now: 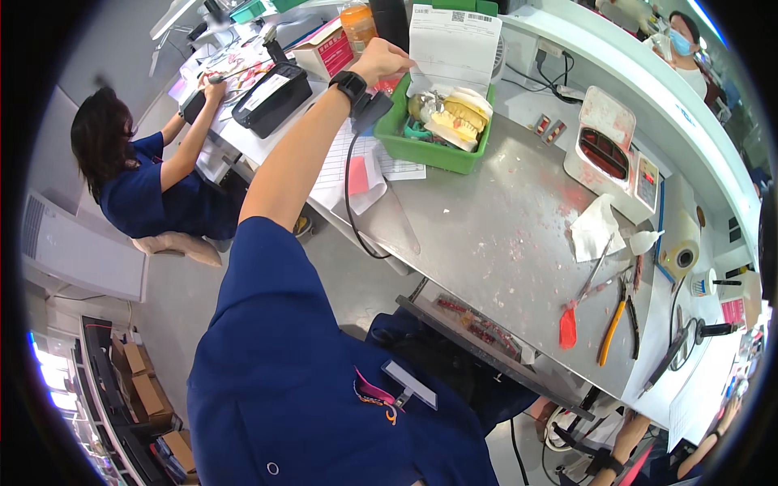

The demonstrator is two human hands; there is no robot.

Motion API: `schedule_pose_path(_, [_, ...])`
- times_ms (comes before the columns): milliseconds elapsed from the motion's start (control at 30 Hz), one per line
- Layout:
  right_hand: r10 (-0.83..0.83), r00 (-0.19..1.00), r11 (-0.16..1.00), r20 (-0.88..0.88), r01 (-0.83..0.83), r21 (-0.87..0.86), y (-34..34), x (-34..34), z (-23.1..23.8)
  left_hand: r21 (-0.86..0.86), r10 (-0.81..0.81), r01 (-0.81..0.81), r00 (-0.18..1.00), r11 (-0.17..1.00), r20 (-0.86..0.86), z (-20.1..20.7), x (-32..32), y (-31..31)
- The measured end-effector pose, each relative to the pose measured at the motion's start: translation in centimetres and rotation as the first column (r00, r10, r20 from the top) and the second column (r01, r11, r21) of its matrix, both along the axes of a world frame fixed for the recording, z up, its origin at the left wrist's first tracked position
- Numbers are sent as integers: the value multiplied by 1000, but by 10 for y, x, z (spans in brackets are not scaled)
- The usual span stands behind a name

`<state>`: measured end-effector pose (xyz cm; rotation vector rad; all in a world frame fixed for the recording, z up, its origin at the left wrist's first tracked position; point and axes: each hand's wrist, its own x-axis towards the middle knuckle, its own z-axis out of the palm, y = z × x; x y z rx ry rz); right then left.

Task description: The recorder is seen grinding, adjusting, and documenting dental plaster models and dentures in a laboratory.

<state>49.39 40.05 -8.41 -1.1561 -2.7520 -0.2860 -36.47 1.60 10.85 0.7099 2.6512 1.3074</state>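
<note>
At the far side of the bench, my left hand (384, 61) pinches the left edge of a white printed slip (452, 49) standing up at the back of a green box (429, 154). Inside the box sit a yellowish dental cast (460, 117) with a row of teeth and some teal and metal parts. A black strap and a small corded black device (373, 113) are on my left wrist. My right forearm (628, 439), also strapped, is low at the right beside the bench edge; the fingers of that hand are hidden.
On the bench lie orange-handled pliers (613, 330), a red-ended tool (568, 326), a crumpled tissue (597, 228) and a white wax heater (601, 154). An open drawer (482, 332) juts out below. A co-worker (138, 170) sits at left beside a black tray (271, 101).
</note>
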Motion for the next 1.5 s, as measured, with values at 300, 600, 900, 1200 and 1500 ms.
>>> schedule_pose_path(300, [-523, 772, 847, -362, 518, -119, -106, -21, 85, 635, -268, 64, 936, 770, 231, 46, 30, -11])
schedule_pose_path(600, [-55, 539, 998, -841, 42, -38, -200, -222, 230, -130, -296, 268, 902, 955, -315, 56, 80, -53])
schedule_pose_path(900, [229, 686, 721, -691, -597, -353, -292, -458, 271, -280, -596, 587, 457, 760, -660, 46, 76, 9])
schedule_pose_path(1200, [171, 578, 692, -798, -647, -320, -289, -507, 256, -625, -806, 525, 489, 577, -333, 40, 53, 47])
schedule_pose_path(1500, [-194, 534, 173, -823, -807, -564, -281, -574, 263, 294, -509, 564, 825, 772, -244, 62, 47, -22])
